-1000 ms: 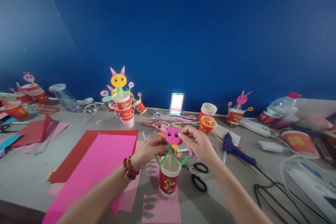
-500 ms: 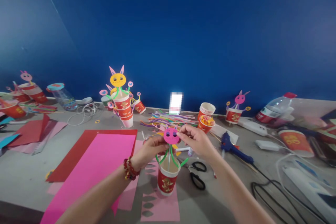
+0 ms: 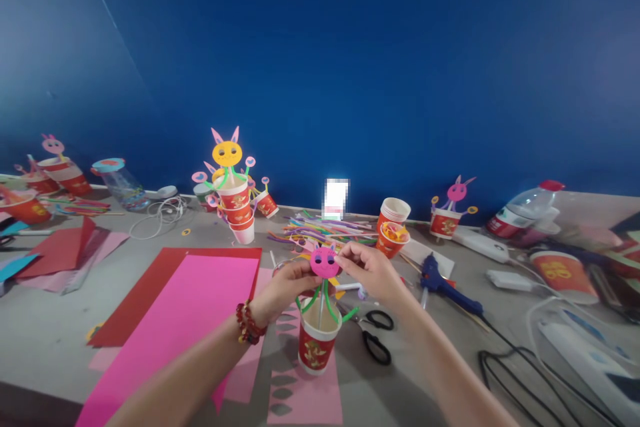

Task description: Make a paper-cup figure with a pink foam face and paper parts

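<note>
Pink face (image 3: 325,265) is being held at lower center of frame, above the cup (image 3: 316,350). Its left edge is being gripped by the left hand (image 3: 293,278), fingers together, tips partly hidden behind it. Its right edge is being pinched by the right hand (image 3: 367,267), thumb and index together on it. Face is being carried on a gray stem (image 3: 321,312) running down into the cup; green strips (image 3: 352,313) are being spread out at the rim. Cup is being shown roughly upright over the cut sheet (image 3: 323,407); whether its base is being borne by the sheet cannot be told.

Just right of cup, room is being limited by scissors (image 3: 376,348), handles toward lower right. Farther right, bare table (image 3: 440,347) is being shown under and beside the right forearm, bounded by glue gun (image 3: 453,293) above and black cord (image 3: 510,363) at lower right. Left of cup, space is being taken up by the magenta sheet (image 3: 185,320), overlapped on the red sheet (image 3: 135,300); more bare table is being shown at left, down to its near edge at lower left. Beyond the hands, room is being closed off by strips pile (image 3: 325,230) and blue wall (image 3: 320,80).
</note>
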### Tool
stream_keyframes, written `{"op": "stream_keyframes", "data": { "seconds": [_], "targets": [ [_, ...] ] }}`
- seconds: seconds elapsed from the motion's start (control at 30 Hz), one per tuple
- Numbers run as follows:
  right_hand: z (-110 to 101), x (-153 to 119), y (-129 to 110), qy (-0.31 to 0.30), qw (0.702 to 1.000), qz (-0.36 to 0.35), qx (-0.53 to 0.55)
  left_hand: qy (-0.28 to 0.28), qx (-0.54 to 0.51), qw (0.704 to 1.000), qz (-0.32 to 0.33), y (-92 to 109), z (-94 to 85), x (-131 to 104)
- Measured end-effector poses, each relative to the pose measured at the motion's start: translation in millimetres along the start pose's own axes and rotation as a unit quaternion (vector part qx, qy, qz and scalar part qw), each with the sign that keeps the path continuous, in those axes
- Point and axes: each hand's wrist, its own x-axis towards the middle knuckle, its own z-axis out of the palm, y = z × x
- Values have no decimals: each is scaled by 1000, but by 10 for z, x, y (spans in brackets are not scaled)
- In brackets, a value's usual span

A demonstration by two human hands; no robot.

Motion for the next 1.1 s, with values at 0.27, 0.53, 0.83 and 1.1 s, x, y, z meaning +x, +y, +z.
{"op": "stream_keyframes", "data": {
  "seconds": [0.27, 0.53, 0.83, 1.1],
  "targets": [
    [24, -35, 26, 20, 999, -9, -27, 12, -12, 1000, 6, 35, 46, 5],
    [28, -61, 17, 41, 997, -7, -69, 13, -22, 1000, 14, 24, 63, 0],
    [36, -94, -84, 44, 994, -1, -99, 60, -25, 998, 1, 108, 161, -4],
    [17, -187, -204, 60, 992, -23, -111, 86, -22, 996, 19, 131, 191, -11]
  ]
}}
